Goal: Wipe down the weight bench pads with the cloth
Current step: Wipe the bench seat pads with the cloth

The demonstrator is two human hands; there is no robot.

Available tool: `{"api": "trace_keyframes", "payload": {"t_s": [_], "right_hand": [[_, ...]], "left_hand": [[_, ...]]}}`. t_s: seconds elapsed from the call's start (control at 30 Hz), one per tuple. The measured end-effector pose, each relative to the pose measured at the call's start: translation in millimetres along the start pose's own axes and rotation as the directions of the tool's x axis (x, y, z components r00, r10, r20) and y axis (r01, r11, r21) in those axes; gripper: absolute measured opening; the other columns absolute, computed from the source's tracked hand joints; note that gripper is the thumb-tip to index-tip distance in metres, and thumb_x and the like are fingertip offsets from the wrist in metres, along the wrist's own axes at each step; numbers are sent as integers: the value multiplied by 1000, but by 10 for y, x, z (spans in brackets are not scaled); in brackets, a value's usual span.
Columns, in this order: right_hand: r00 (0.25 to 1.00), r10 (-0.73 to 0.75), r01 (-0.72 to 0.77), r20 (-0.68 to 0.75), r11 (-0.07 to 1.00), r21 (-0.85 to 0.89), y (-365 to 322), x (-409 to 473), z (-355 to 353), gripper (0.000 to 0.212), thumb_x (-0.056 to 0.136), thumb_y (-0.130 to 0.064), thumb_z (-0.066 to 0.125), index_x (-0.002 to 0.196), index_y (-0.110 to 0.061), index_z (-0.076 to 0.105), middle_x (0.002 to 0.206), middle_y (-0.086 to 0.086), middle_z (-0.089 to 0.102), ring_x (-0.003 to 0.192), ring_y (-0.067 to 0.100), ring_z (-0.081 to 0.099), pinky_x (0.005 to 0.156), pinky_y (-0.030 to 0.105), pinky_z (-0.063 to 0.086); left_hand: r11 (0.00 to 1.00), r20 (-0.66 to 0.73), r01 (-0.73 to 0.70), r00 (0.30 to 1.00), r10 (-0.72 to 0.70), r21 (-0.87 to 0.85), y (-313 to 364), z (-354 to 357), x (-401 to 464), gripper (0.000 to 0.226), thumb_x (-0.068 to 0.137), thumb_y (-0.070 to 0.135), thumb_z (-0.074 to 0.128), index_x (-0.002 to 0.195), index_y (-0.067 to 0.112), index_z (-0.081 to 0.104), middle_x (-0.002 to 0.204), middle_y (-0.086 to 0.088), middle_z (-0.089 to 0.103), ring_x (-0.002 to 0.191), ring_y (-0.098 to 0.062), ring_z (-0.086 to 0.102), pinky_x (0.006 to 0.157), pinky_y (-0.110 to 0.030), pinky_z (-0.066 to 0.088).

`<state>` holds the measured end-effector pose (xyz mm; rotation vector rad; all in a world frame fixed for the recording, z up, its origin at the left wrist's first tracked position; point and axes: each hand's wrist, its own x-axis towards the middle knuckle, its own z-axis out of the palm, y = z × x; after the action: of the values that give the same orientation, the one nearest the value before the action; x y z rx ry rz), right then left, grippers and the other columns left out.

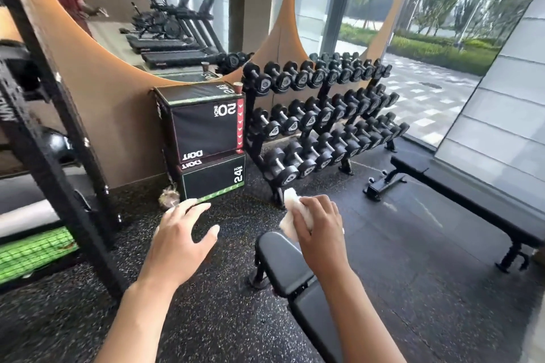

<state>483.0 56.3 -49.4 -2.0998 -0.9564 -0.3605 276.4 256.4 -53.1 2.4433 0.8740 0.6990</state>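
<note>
At the far left a black rack rises from the speckled floor, with a green mat low beside it. Right of the rack, against the tan wall under a round mirror, stand two stacked black boxes; a paper cup sits on the top box at its right corner, and a small crumpled object lies on the floor at the left foot of the stack. The left hand hovers over the floor in front of the boxes, palm down, fingers spread and holding nothing, left of the bench pad and apart from it. The pad of the near bench runs from centre frame toward the lower edge, dark and cushioned, its rounded far end pointing at the dumbbell rack. The right hand is over that far end, fingers curled around a bunched white cloth, which pokes out above and left of the knuckles; its lower edge sits at the pad's end, though actual contact cannot be made out. The dumbbell rack holds three tiers of black dumbbells along the far wall by the window. Further right a second flat bench runs along the right wall, well apart from the hands.
</note>
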Motion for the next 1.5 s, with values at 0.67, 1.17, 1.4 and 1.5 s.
{"api": "trace_keyframes", "payload": {"t_s": [0.67,1.17,1.4,1.5], "right_hand": [[991,-111,97,71,980,174,1040,1951,990,23,105,-47,47,118,-33,60,113,-18,50,104,10,47,88,28,32],[998,-12,3,59,989,145,812,2989,2140,19,105,-41,54,116,-28,62,114,-13,53,107,12,47,97,39,44],[998,59,-59,8,991,119,441,3440,2784,20,104,-42,54,118,-29,60,111,-18,49,108,8,44,98,40,44],[996,89,-91,27,993,81,418,3573,2967,17,104,-41,54,116,-31,60,112,-18,50,106,7,44,98,42,46]], "left_hand": [[987,-119,89,990,-73,133,352,568,1815,49,96,46,64,142,29,61,153,6,51,145,-18,39,122,-51,36],[997,-13,-6,1000,7,82,-580,626,3423,47,96,42,64,142,30,60,153,8,51,143,-15,39,121,-42,34],[996,43,-77,996,75,35,-1160,469,4201,48,98,37,66,144,26,60,153,6,50,144,-14,36,122,-39,30],[997,72,-80,994,79,7,-1365,499,4469,49,97,35,66,145,23,60,154,2,51,146,-18,37,124,-43,32]]}}
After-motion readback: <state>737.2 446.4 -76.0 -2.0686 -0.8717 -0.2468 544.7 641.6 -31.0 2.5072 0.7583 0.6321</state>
